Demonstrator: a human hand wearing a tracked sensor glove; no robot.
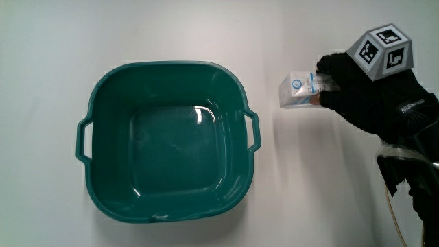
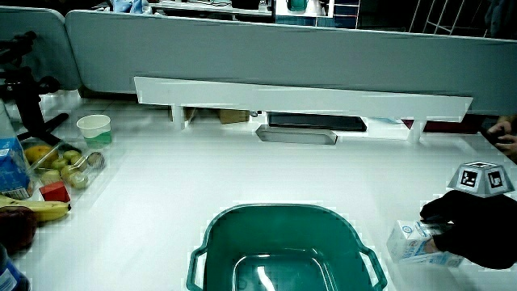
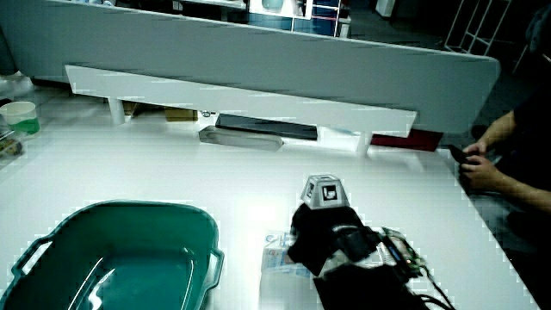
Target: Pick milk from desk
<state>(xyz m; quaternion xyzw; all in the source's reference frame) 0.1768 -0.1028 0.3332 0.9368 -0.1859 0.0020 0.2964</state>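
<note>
The hand lies low over the white table, its fingers curled around a small milk carton that lies on its side on the tabletop beside the green basin. In the main view the fingers wrap over one end of the carton while the thumb presses from the side nearer the person, so the carton is pinched between them; its other end, white with a blue round mark, sticks out toward the basin. The patterned cube sits on the back of the hand, tilted upward, and the black-sleeved forearm runs from the wrist toward the person at the table's edge.

In a side view the hand grips the carton with knuckles raised and the cube on top; the carton looks to be resting on the table or just at its surface, and which cannot be told. The basin stands apart from the carton, with a clear gap of table between them. In a side view the hand covers most of the carton, which shows just beside the basin's rim.
</note>
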